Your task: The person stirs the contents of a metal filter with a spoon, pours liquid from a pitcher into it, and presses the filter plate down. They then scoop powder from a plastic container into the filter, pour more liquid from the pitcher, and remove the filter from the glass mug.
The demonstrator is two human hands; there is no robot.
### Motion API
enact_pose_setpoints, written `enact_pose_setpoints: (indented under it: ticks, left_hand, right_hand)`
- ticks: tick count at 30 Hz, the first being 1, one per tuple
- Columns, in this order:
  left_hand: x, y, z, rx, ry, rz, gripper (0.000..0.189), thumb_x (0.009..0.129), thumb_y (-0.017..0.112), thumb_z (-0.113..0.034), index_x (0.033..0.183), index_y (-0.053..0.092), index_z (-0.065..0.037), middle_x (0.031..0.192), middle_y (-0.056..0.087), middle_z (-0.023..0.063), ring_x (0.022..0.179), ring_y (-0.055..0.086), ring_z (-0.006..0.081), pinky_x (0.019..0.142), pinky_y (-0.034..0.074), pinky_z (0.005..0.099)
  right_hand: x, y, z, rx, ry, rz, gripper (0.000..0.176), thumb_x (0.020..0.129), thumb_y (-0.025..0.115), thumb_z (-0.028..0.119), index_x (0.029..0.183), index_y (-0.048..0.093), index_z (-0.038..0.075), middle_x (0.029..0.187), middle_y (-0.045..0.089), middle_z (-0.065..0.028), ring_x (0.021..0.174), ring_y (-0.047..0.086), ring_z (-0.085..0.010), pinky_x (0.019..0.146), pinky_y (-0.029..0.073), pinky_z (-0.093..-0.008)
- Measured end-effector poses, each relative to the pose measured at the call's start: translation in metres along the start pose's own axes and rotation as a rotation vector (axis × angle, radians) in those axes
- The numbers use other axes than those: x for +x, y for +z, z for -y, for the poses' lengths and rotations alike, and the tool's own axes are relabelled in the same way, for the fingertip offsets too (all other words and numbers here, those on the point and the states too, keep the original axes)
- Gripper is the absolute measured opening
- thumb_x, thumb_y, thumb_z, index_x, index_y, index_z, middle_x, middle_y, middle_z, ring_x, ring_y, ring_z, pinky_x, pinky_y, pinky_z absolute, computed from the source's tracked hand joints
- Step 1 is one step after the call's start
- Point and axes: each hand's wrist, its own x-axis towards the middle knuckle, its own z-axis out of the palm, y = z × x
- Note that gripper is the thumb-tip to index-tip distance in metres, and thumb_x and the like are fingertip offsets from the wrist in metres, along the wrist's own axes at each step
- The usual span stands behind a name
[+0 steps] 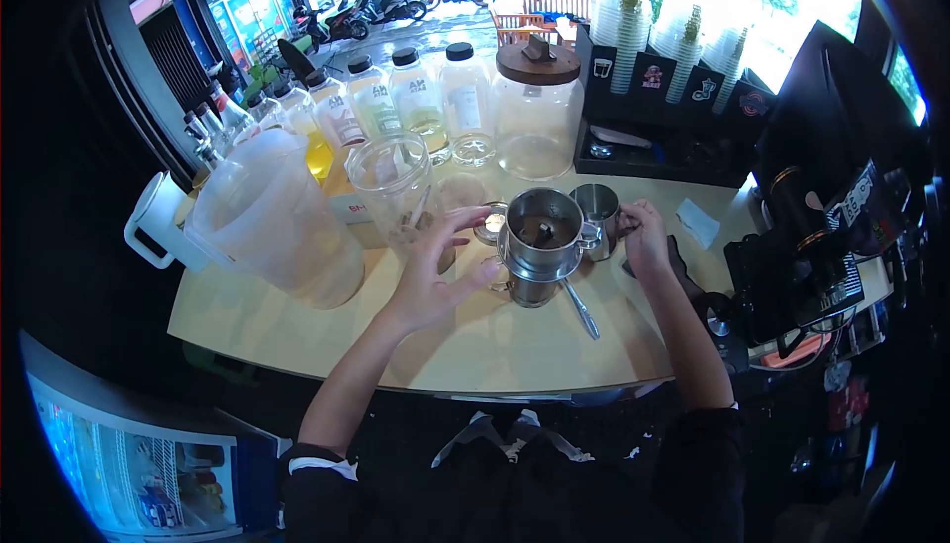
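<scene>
A metal drip coffee filter [541, 258] with dark contents sits on top of a glass [532, 292] near the middle of the counter. To its left, my left hand [442, 271] is open, its fingers spread and curved toward the filter's side. My right hand [645, 234] is closed on the handle of a small metal pitcher [596, 208], just right of the filter. A spoon [582, 310] lies on the counter in front of the pitcher. Behind my left fingers is a small round metal lid or dish [492, 222], partly hidden.
Left stand a large plastic pitcher [272, 216] and a clear jar [386, 182]. Several capped bottles [416, 102] and a wooden-lidded glass jar [539, 112] line the back. A black cup holder [673, 132] with stacked cups is behind; dark equipment [792, 276] stands right.
</scene>
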Motion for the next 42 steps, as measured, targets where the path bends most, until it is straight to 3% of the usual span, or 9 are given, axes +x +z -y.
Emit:
enact_pose_setpoints:
  ticks: [8,11,13,16,22,25,29,38,42]
  left_hand:
    - [0.003,0.001,0.007,-0.039,0.044,0.048,0.067,0.078,0.072,-0.022,0.136,0.042,-0.007,0.134,0.047,0.0106,0.124,0.045,0.0219,0.100,0.039,0.0387]
    - [0.005,0.002,0.005,-0.041,0.068,0.058,0.069,0.077,0.073,-0.022,0.136,0.041,-0.007,0.134,0.046,0.0106,0.124,0.045,0.0219,0.100,0.039,0.0390]
    - [0.006,0.002,0.006,-0.054,0.083,0.060,0.070,0.077,0.073,-0.022,0.137,0.041,-0.007,0.134,0.046,0.0105,0.124,0.045,0.0219,0.100,0.039,0.0391]
    - [0.009,0.008,0.011,-0.097,0.122,0.044,0.073,0.075,0.075,-0.022,0.137,0.040,-0.007,0.134,0.046,0.0107,0.125,0.045,0.0222,0.100,0.039,0.0387]
    - [0.025,0.029,0.010,-0.061,0.140,-0.046,0.084,0.066,0.083,-0.025,0.135,0.041,-0.001,0.128,0.051,0.0132,0.119,0.050,0.0226,0.100,0.040,0.0375]
    - [0.032,0.032,0.004,-0.006,0.139,-0.035,0.082,0.064,0.084,-0.027,0.131,0.045,0.000,0.121,0.056,0.0136,0.114,0.054,0.0223,0.100,0.041,0.0361]
    - [0.038,0.034,-0.006,0.009,0.124,-0.058,0.079,0.062,0.086,-0.028,0.126,0.050,0.000,0.114,0.060,0.0129,0.109,0.058,0.0207,0.097,0.043,0.0348]
    - [0.053,0.031,-0.016,0.026,0.059,-0.009,0.076,0.059,0.086,-0.034,0.119,0.054,-0.001,0.104,0.067,0.0122,0.099,0.064,0.0215,0.094,0.047,0.0361]
    - [0.053,0.029,-0.021,0.040,0.098,-0.007,0.074,0.059,0.087,-0.029,0.119,0.053,-0.001,0.105,0.066,0.0114,0.101,0.063,0.0205,0.093,0.047,0.0350]
  right_hand:
    - [-0.009,-0.009,-0.006,-0.104,0.017,-0.079,0.015,0.083,0.058,0.002,0.073,0.047,0.006,0.064,0.045,0.0001,0.062,0.044,-0.0088,0.063,0.036,-0.0241]
    - [-0.030,0.004,0.015,-0.481,-0.075,-0.168,0.011,0.084,0.059,0.005,0.079,0.050,0.004,0.067,0.049,-0.0015,0.069,0.049,-0.0079,0.066,0.039,-0.0229]
    - [-0.045,-0.004,0.019,-0.857,-0.418,-0.176,0.011,0.085,0.061,0.006,0.086,0.051,0.003,0.070,0.054,-0.0030,0.071,0.054,-0.0084,0.064,0.043,-0.0241]
    - [-0.083,0.000,0.008,-1.089,-0.314,0.144,0.019,0.082,0.066,0.012,0.093,0.052,0.005,0.070,0.056,-0.0048,0.060,0.055,-0.0134,0.056,0.046,-0.0304]
    - [-0.123,0.023,-0.022,-1.622,-0.410,0.389,0.030,0.084,0.054,0.012,0.111,0.049,0.001,0.093,0.055,-0.0170,0.084,0.060,-0.0351,0.073,0.049,-0.0451]
    - [-0.127,0.023,-0.008,-1.605,-0.216,0.343,0.030,0.082,0.047,0.005,0.112,0.048,-0.002,0.096,0.055,-0.0199,0.088,0.060,-0.0380,0.077,0.047,-0.0499]
    - [-0.134,-0.009,0.017,-1.501,-0.360,0.349,0.028,0.083,0.046,0.003,0.111,0.049,-0.003,0.098,0.056,-0.0224,0.088,0.059,-0.0398,0.075,0.047,-0.0490]
    - [-0.147,0.031,0.141,-1.324,-0.388,0.164,0.020,0.085,0.051,-0.002,0.105,0.056,-0.003,0.091,0.059,-0.0192,0.081,0.060,-0.0337,0.071,0.048,-0.0337]
    - [-0.146,0.080,0.165,-1.409,-0.714,0.377,0.023,0.085,0.050,-0.004,0.106,0.056,-0.003,0.086,0.056,-0.0160,0.075,0.060,-0.0333,0.066,0.047,-0.0389]
